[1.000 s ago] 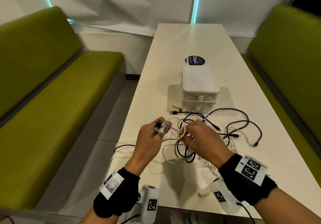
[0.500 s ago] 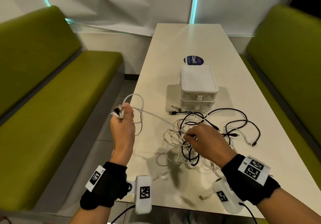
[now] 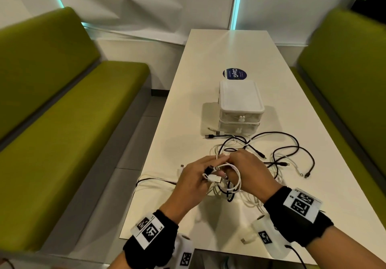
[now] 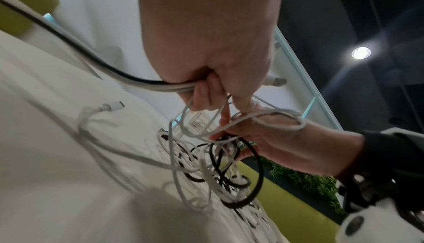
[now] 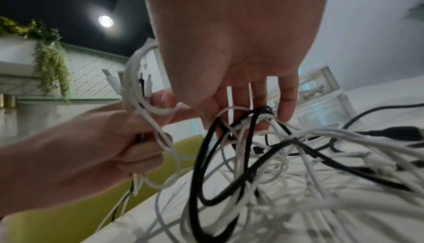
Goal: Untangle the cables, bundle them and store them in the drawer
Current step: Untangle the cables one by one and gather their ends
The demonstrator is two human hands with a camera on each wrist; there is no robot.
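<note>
A tangle of black and white cables [image 3: 282, 156] lies on the white table [image 3: 219, 49] in front of a white two-drawer unit [image 3: 240, 101], both drawers closed. My left hand [image 3: 205, 174] grips several cable ends, among them a white USB plug [image 3: 215, 178]. In the left wrist view its fingers [image 4: 206, 92] curl round black and white strands [image 4: 146, 83]. My right hand [image 3: 234, 166] meets it over the heap and holds a white cable loop [image 3: 237, 177]. In the right wrist view its fingers [image 5: 284, 101] reach down into the tangle [image 5: 275, 156].
Green benches flank the table on the left [image 3: 62, 122] and right [image 3: 355, 80]. A round blue sticker [image 3: 235, 74] lies behind the drawers. Some cables hang over the table's left edge [image 3: 150, 180]. A loose white plug [image 3: 247, 238] lies near the front edge.
My left hand, which had swung out left past the table's edge pulling a white cable, has come back to the right hand, and a white loop now hangs between them. The right hand stayed on the tangle.
</note>
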